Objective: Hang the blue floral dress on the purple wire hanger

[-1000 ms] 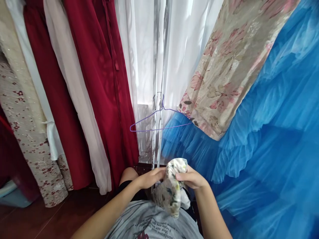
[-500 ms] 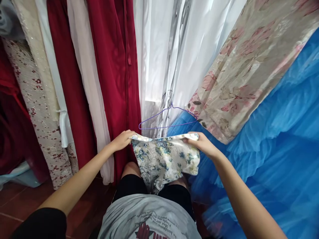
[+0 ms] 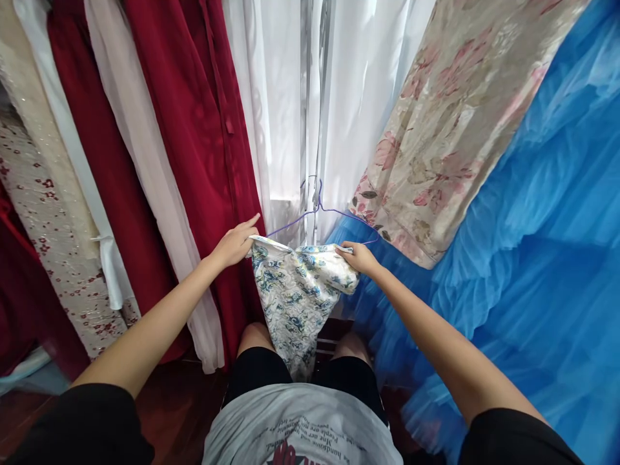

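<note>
A white floral garment (image 3: 295,290) with blue and yellow flowers hangs between my hands, its lower part narrowing down between my knees. My left hand (image 3: 237,242) pinches its top left corner, index finger pointing outward. At the top right corner, my right hand (image 3: 359,258) grips the cloth edge. Just behind the garment's top edge hangs a thin purple hanger (image 3: 334,210); its lower bar is mostly hidden by the cloth. Whether the garment touches the hanger I cannot tell.
White curtain-like fabric (image 3: 281,97) hangs straight ahead. Dark red cloth (image 3: 194,129) and a pale pink length (image 3: 140,142) hang to the left. On the right are a beige floral dress (image 3: 436,148) and ruffled blue tulle (image 3: 547,278). A dark red floor (image 3: 165,413) shows below.
Both hands have lifted the garment up against the hanger, covering its lower bar. My right hand has moved inward, so the top edge is less stretched. My left index finger has extended.
</note>
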A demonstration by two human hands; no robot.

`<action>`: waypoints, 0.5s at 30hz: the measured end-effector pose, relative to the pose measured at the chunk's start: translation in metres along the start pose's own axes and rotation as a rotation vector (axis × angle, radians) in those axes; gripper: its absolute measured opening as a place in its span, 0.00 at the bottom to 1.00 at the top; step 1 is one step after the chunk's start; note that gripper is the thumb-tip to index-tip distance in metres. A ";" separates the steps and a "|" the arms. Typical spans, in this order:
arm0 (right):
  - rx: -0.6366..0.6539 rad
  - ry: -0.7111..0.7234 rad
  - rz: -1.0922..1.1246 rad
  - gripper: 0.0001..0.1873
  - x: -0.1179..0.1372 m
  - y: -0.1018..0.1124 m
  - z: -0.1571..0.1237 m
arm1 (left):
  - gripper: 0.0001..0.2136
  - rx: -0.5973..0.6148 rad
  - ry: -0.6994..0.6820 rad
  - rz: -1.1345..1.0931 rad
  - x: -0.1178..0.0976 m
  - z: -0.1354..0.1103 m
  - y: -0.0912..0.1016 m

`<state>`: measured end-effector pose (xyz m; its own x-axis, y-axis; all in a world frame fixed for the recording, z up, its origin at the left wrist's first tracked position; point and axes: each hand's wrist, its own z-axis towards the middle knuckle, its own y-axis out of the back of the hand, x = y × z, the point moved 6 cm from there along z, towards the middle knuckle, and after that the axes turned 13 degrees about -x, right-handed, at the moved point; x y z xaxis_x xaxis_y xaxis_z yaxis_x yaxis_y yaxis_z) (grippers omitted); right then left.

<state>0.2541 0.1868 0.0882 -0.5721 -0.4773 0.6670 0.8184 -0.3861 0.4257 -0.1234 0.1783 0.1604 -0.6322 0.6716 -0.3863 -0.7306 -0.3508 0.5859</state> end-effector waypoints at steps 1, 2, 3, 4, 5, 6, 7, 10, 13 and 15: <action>0.010 0.013 0.021 0.21 0.003 0.000 -0.007 | 0.08 -0.013 0.038 -0.005 0.005 0.003 0.001; 0.019 0.028 0.043 0.23 0.006 0.001 -0.013 | 0.07 -0.022 0.088 -0.020 0.011 0.006 0.001; 0.027 0.043 0.061 0.24 0.010 0.002 -0.018 | 0.07 -0.029 0.141 -0.045 0.019 0.009 0.001; 0.033 0.057 0.076 0.25 0.014 0.005 -0.023 | 0.07 -0.031 0.185 -0.078 0.025 0.012 0.000; 0.038 0.068 0.086 0.25 0.018 0.008 -0.027 | 0.07 -0.030 0.216 -0.111 0.031 0.016 -0.001; 0.043 0.076 0.095 0.25 0.022 0.010 -0.030 | 0.07 -0.030 0.231 -0.138 0.034 0.020 -0.003; 0.048 0.082 0.105 0.25 0.025 0.012 -0.033 | 0.08 -0.036 0.235 -0.155 0.035 0.025 -0.005; 0.064 0.084 0.143 0.24 0.036 0.012 -0.041 | 0.10 -0.082 0.220 -0.163 0.025 0.041 -0.014; 0.047 0.065 0.168 0.22 0.046 0.003 -0.050 | 0.12 -0.083 0.155 -0.171 -0.006 0.053 -0.032; 0.016 0.044 0.174 0.21 0.052 -0.004 -0.055 | 0.13 -0.068 0.090 -0.151 -0.030 0.056 -0.046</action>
<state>0.2185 0.1198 0.0875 -0.4232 -0.5699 0.7044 0.9058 -0.2823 0.3158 -0.0569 0.2108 0.1847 -0.5321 0.6598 -0.5307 -0.8330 -0.2955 0.4678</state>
